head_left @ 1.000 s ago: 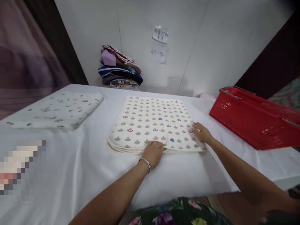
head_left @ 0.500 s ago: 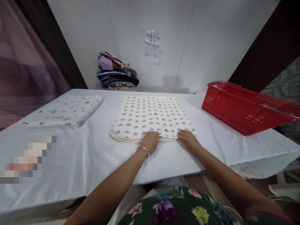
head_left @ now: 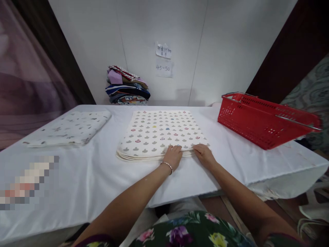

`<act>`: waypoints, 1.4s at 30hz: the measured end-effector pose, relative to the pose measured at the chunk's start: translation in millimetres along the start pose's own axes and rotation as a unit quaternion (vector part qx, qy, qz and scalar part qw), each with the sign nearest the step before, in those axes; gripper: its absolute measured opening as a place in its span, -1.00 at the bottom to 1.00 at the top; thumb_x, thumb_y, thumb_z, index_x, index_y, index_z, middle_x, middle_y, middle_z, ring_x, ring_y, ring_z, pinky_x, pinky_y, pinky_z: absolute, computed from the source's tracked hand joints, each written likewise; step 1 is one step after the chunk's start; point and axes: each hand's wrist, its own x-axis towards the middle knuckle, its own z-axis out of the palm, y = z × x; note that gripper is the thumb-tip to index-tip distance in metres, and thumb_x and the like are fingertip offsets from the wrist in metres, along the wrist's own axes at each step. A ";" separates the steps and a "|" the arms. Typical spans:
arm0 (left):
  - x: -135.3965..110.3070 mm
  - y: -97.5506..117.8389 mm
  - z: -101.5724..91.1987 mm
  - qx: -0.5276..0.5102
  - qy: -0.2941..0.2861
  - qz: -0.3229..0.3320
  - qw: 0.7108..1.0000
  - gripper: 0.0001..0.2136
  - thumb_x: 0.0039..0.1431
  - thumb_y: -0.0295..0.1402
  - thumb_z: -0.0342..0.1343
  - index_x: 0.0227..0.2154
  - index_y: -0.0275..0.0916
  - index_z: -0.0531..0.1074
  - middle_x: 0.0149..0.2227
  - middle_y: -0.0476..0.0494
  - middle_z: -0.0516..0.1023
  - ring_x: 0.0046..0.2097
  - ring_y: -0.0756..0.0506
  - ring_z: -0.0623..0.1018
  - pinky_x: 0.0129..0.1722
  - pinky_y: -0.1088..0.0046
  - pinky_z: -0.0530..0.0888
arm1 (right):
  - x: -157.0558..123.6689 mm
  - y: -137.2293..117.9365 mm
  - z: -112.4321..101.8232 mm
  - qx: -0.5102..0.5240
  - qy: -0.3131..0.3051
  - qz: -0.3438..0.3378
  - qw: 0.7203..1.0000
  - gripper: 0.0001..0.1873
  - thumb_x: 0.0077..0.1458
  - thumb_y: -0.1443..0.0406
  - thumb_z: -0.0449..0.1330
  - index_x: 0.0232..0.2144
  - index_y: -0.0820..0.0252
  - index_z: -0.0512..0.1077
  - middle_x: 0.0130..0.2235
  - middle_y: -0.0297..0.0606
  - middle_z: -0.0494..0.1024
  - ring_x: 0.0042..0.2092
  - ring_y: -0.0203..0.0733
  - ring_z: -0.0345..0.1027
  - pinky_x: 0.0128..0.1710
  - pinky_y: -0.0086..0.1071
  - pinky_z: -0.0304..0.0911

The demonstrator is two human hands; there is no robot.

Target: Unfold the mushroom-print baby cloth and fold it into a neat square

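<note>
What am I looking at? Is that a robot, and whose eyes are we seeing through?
No robot here! These are a person's own two bare hands. The camera is worn on the person's head, looking forward and down, so you see about what they would see.

On the table, which has a white cover, lies a folded patterned cloth in several layers. The left hand, with a bracelet at its wrist, and the right hand both touch its near edge. The thumbs are hidden, so I can't tell whether they pinch it.

To the left lies another folded cloth; to the right is a red basket. One patch at the left is blurred into squares, so I can't say what it is.
</note>
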 end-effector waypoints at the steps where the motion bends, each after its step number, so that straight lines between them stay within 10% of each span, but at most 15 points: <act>1: 4.2 3.6 2.1 -0.004 0.001 -0.003 1.000 -0.79 0.18 -0.52 -0.10 -0.31 -0.24 0.46 0.02 -0.15 0.38 -0.01 -0.15 0.35 -0.01 0.21 0.23 | -0.5 1.4 2.3 -0.004 0.008 -0.004 1.000 -0.78 0.17 0.32 0.03 -0.25 0.13 0.48 -0.26 -0.20 0.55 -0.19 -0.11 0.37 -0.14 -0.22 0.23; 20: 11.5 16.5 -4.5 -0.123 -0.036 -0.005 0.992 -0.86 0.10 -0.54 -0.03 -0.32 -0.26 0.39 -0.21 -0.16 0.45 -0.13 -0.14 0.37 -0.11 0.27 0.32 | -9.0 2.5 6.7 0.016 -0.008 -0.059 0.998 -0.64 0.06 0.49 0.01 -0.17 0.09 0.46 -0.11 -0.19 0.51 -0.06 -0.14 0.33 -0.05 -0.15 0.18; 28: 12.4 12.7 -3.8 -0.162 -0.045 -0.034 0.985 -0.88 0.08 -0.51 0.00 -0.33 -0.25 0.38 -0.19 -0.16 0.42 -0.12 -0.15 0.37 -0.13 0.27 0.33 | -43.2 40.4 -26.7 -0.048 0.034 0.111 0.992 -0.63 0.06 0.42 0.01 -0.10 0.11 0.44 -0.02 -0.15 0.45 0.01 -0.08 0.27 0.03 -0.08 0.13; 42: 10.7 13.1 -6.3 -0.169 -0.017 -0.032 0.985 -0.88 0.11 -0.43 0.03 -0.28 -0.21 0.41 -0.06 -0.15 0.41 -0.03 -0.14 0.36 -0.04 0.25 0.27 | -30.9 45.5 -19.6 0.277 0.138 0.355 0.882 -0.66 -0.12 0.20 0.14 -0.26 0.22 0.50 -0.38 -0.26 0.53 -0.43 -0.27 0.31 -0.45 -0.39 0.27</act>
